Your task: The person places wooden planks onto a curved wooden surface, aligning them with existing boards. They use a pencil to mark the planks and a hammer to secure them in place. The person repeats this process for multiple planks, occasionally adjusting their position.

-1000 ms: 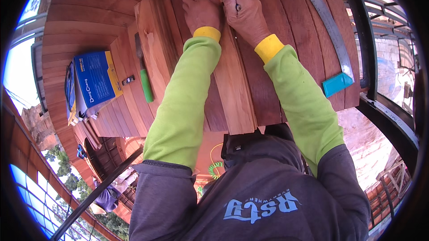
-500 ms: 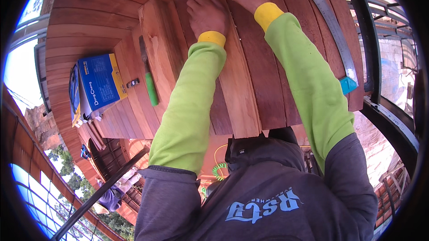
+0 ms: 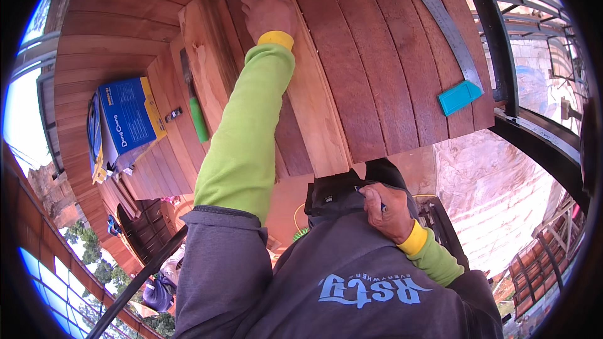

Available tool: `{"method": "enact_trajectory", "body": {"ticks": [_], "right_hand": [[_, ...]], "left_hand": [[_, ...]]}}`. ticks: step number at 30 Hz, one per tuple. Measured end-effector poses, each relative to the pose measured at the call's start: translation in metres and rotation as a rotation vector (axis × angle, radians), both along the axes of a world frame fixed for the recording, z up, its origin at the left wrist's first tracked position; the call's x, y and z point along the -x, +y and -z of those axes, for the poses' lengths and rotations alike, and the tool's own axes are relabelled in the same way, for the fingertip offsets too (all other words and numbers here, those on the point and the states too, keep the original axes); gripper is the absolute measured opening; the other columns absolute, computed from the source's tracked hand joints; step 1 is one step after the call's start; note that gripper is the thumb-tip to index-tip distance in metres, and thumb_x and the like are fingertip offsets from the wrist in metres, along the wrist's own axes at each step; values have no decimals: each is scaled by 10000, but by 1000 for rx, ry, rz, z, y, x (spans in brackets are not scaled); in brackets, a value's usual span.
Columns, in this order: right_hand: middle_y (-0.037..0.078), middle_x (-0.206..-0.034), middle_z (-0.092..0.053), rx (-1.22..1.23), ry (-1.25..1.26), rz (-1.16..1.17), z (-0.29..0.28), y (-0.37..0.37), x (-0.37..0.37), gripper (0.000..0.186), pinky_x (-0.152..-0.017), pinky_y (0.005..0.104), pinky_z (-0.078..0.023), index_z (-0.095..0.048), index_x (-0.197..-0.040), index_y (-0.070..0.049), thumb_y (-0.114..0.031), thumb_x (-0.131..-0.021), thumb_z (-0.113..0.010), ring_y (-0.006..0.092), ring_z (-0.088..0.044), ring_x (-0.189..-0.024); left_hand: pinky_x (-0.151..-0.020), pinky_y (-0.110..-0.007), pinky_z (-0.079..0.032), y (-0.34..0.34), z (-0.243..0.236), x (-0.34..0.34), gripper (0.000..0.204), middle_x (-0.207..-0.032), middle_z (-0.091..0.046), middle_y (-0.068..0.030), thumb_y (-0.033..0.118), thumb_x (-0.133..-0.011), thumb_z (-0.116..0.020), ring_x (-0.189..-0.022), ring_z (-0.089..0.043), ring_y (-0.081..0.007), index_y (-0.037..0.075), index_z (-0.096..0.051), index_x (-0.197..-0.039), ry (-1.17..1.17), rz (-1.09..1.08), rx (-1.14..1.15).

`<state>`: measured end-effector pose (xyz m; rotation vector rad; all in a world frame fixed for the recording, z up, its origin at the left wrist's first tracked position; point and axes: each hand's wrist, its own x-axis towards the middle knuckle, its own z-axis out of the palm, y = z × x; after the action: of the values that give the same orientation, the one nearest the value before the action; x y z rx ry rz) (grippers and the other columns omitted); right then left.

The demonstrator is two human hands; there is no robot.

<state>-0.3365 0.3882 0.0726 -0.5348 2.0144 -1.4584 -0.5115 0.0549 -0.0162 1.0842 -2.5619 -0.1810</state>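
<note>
My left hand (image 3: 270, 11) is closed around the left edge of a pale wooden plank (image 3: 317, 116), its fingers bent and its thumb on the upper face. This plank lies lengthwise over reddish boards (image 3: 358, 69). Low in front of my chest, my right hand (image 3: 387, 212) grips a slim blue pen-like thing, mostly hidden by the fingers. A try square with a turquoise stock (image 3: 460, 95) and a steel blade rests on the boards to the right. Left of my left forearm lies a chisel with a green handle (image 3: 198, 119), beside a thick wooden block (image 3: 210, 56).
A blue and yellow cardboard box (image 3: 129, 116) stands at the left, with a small black item (image 3: 173, 114) near it. Dark metal framing (image 3: 493, 31) runs along the right side. Another person (image 3: 158, 292) is partly visible at lower left.
My right hand has come down from the far end of the plank to my chest. My left hand stays on the plank. The try square's turquoise stock is now uncovered.
</note>
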Motion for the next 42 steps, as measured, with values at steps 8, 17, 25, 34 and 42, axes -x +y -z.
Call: {"method": "enact_trajectory", "body": {"ticks": [8,17,25,34,42], "right_hand": [[95,-688,-582,-15,210,265,-1,40,6,475,-604,294,-441,-606,-814,32,-326,-1009,-362,175,-573,-640],[109,-764,-634,-65,-68,558,28,67,-20,449,-624,297,-477,-593,-893,40,-333,-1011,-371,152,-597,-650],[174,-742,-626,-274,298,251,26,12,-25,138,-562,356,-487,-612,-888,0,-135,-904,-589,278,-633,-622],[181,-1037,-570,-526,721,-33,13,-58,-15,297,-636,454,-501,-521,-1127,-55,-198,-874,-579,381,-623,-778],[170,-1227,-472,-687,1145,-467,17,-107,51,518,-587,394,-541,-440,-1284,-127,-97,-781,-560,311,-662,-716]], "left_hand": [[-850,-451,-492,9,-27,-5,803,-1144,-488,-228,544,-735,-659,-1029,-558,-365,-89,-433,-1174,-27,-84,-187],[-837,-432,-493,-14,-74,-44,633,-938,-631,-314,421,-651,-729,-908,-623,-416,-140,-608,-917,267,-53,-316],[-370,-234,-408,-33,-191,-186,206,-680,-555,-78,199,-844,-621,-496,-517,-118,8,-571,-784,1119,135,-1259],[-475,-260,-472,-89,-202,-317,423,-858,-556,-121,349,-898,-514,-638,-537,-147,33,-473,-1176,1302,290,-1325],[-491,-233,-454,-100,-167,-383,478,-890,-534,-151,373,-938,-491,-647,-514,-139,16,-442,-1251,1438,240,-1333]]}}
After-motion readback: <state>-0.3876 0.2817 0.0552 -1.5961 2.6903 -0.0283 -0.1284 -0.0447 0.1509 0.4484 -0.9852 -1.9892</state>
